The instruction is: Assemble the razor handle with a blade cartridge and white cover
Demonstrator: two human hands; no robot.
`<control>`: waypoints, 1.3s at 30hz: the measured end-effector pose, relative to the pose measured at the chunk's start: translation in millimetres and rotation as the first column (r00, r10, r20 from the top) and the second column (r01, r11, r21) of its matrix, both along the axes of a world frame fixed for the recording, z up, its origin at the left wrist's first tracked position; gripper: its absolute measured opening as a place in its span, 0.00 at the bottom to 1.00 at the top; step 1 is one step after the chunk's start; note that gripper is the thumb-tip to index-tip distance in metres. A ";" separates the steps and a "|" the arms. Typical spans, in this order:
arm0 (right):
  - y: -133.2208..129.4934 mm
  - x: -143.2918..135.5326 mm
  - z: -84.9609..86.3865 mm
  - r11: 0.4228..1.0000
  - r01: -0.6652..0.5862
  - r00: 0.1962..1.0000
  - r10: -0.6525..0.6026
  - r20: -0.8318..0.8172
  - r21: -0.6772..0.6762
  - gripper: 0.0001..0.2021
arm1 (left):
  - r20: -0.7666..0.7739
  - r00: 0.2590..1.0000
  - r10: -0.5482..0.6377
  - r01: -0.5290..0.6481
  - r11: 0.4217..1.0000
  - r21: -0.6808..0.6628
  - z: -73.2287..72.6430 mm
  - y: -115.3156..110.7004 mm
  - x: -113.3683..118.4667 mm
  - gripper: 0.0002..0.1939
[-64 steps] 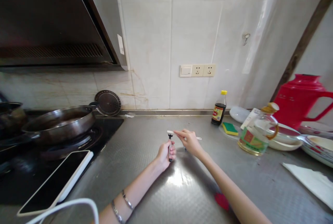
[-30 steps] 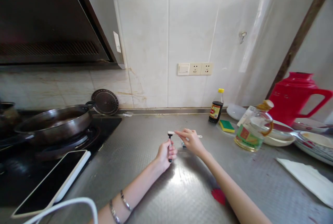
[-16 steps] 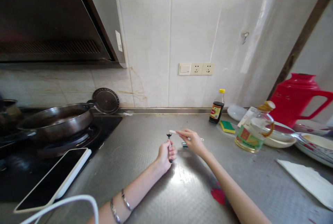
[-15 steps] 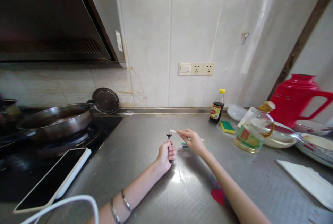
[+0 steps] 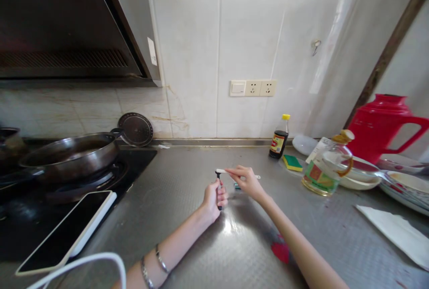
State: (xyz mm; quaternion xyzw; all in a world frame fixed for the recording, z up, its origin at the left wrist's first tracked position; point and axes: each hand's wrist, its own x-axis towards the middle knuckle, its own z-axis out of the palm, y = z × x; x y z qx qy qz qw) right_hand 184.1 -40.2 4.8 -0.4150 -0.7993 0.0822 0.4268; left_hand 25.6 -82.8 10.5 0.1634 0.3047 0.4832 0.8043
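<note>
Sitting on the stove (image 5: 142,159): a wide pan (image 5: 72,157), with a phone (image 5: 67,233) lying closer in.
Left hand (image 5: 212,199): closed in a fist around a black razor (image 5: 219,177), held upright over the metal counter (image 5: 184,168).
Toothbrush (image 5: 221,171): held level, its white head at the razor's top end; contact is too small to tell.
Small teal piece (image 5: 237,186): on the counter, partly hidden by the right hand.
Right hand (image 5: 247,182): fingers pinched together on the toothbrush.
Sauce bottle (image 5: 279,139): upright near the wall, beside a sponge (image 5: 292,163).
Far right: a glass jug (image 5: 322,175), a red flask (image 5: 380,123) and white paper (image 5: 395,231).
</note>
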 end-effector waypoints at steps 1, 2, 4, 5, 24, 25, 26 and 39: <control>0.2 0.0 -0.3 1.000 0.019 1.000 -0.019 0.001 0.004 0.15 | 0.003 1.000 -0.002 0.002 1.000 0.004 0.1 -0.3 0.2 0.12; 0.6 0.3 -0.6 0.999 0.041 0.999 -0.040 -0.004 0.009 0.15 | 0.008 1.000 -0.007 0.007 1.000 0.012 0.1 -0.5 0.5 0.12; 0.9 1.1 -0.6 0.998 0.062 0.998 -0.062 -0.026 0.018 0.15 | 0.015 1.000 -0.018 0.018 0.999 0.027 -0.3 -1.1 0.8 0.12; 0.7 1.1 -0.3 0.998 0.055 0.998 -0.055 -0.039 0.018 0.15 | 0.015 1.000 -0.022 0.022 0.999 0.030 -0.6 -1.3 0.9 0.11; -6.0 -1.4 10.5 1.000 0.024 0.999 -0.024 0.028 0.001 0.15 | -0.102 0.994 -0.023 0.032 0.996 0.083 -10.0 0.2 3.9 0.09; -6.6 -0.9 11.5 0.999 0.035 0.999 -0.035 0.015 0.000 0.15 | -0.109 0.994 -0.023 0.034 0.995 0.096 -10.1 0.0 4.2 0.09; -7.1 -0.3 12.5 0.999 0.033 0.999 -0.033 0.002 -0.002 0.15 | -0.112 0.993 -0.028 0.040 0.993 0.110 -10.4 -0.1 4.5 0.10; -6.2 13.5 19.4 0.994 -0.077 0.995 0.072 -0.066 -0.075 0.17 | -0.131 0.991 -0.018 0.047 0.974 0.222 -7.8 -2.9 4.0 0.12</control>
